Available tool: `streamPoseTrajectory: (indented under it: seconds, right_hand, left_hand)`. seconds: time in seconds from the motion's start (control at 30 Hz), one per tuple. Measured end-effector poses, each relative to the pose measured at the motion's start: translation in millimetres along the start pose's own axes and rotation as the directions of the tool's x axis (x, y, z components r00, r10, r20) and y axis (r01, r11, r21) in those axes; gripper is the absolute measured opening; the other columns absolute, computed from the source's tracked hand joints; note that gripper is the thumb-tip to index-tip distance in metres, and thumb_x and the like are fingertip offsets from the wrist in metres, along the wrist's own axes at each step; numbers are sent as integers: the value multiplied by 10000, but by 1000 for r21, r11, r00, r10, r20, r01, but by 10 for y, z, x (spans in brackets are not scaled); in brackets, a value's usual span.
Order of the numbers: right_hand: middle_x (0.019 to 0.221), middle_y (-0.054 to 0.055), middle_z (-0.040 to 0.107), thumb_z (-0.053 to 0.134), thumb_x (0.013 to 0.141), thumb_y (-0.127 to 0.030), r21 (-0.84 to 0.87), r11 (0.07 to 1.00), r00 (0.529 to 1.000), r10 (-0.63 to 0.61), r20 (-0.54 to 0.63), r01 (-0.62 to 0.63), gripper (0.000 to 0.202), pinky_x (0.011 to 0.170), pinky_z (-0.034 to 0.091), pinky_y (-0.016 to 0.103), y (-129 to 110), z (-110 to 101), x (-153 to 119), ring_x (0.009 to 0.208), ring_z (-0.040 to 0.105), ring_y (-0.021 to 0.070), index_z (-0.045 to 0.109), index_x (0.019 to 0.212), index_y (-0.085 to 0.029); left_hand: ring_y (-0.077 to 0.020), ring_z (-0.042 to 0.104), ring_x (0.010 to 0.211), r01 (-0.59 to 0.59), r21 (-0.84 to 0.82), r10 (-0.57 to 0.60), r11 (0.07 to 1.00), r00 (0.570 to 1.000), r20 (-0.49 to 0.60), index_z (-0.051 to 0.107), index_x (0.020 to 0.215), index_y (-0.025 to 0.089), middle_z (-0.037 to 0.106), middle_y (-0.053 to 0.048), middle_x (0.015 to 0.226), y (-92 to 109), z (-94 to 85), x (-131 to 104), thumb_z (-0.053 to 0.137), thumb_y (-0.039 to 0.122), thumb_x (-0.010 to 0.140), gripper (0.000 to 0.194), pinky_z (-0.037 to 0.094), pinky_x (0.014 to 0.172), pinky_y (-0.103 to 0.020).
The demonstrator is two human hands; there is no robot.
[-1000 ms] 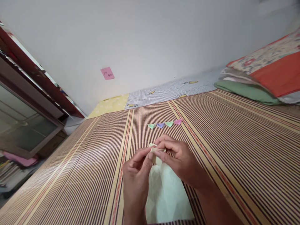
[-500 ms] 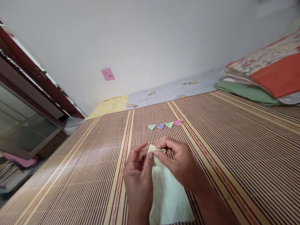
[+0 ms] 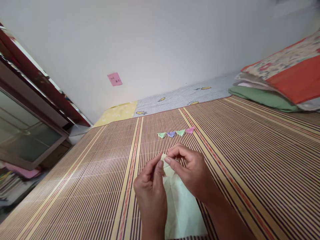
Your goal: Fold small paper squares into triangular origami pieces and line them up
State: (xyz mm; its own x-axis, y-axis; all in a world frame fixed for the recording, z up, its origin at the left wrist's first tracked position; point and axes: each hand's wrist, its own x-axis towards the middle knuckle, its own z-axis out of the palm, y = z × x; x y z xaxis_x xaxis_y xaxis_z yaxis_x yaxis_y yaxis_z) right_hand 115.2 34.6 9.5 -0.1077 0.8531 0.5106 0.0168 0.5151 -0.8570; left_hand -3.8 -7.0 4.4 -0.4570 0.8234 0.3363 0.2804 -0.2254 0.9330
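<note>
A small piece of pale yellow-green paper point(image 3: 163, 158) is pinched between my two hands, with most of it hidden by the fingers. My left hand point(image 3: 152, 188) grips its left side between thumb and fingertips. On the right side, my right hand point(image 3: 191, 170) holds it with thumb and bent fingers. Below the hands a larger, creased pale green sheet point(image 3: 183, 206) lies on the striped mat. Beyond the fingers stands a row of small folded paper pieces: a green one point(image 3: 162, 135), a purple one point(image 3: 171, 134), another green one point(image 3: 180, 133) and a pink one point(image 3: 190, 130).
The striped mat point(image 3: 87, 180) reaches to patterned cloth point(image 3: 172, 98) along the wall. Folded bedding point(image 3: 287, 80) is stacked at the right. A pink note point(image 3: 115, 79) sticks to the wall. At the left stands a glass-fronted cabinet point(image 3: 27, 133).
My left hand has shifted slightly right, and its fingers have closed in on the paper's upper left. Less of the small paper shows between my hands. The folded pieces have not moved.
</note>
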Motion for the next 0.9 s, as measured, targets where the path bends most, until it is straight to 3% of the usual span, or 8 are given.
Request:
streamPoseTrajectory:
  seconds: [0.17,0.37,0.9]
  right_hand:
    - [736,-13,606,626,913,-143,16,1000,1000,-15,-21,15,197,661,446,302,8,21,-3,697,577,151,608,726,-201]
    - [736,-9,616,641,913,-147,39,999,999,-13,-42,15,186,664,453,300,6,43,-11,705,585,152,618,735,-195]
    - [689,-28,602,670,893,-189,74,997,997,28,-65,-23,171,626,462,276,-10,64,-43,655,563,133,606,734,-192]
  left_hand:
    - [-163,658,703,-6,-18,4,1000,997,-82,795,1089,264,759,-27,868,-6,48,-33,742,341,859,248,553,660,-277]
    - [-149,663,755,-112,-44,108,993,990,-92,779,923,245,730,-8,858,-35,53,-40,736,280,876,73,539,677,-259]
    - [-125,677,692,-24,-160,1,987,990,-140,779,868,230,755,6,797,-88,80,-54,796,288,824,76,554,626,-217]
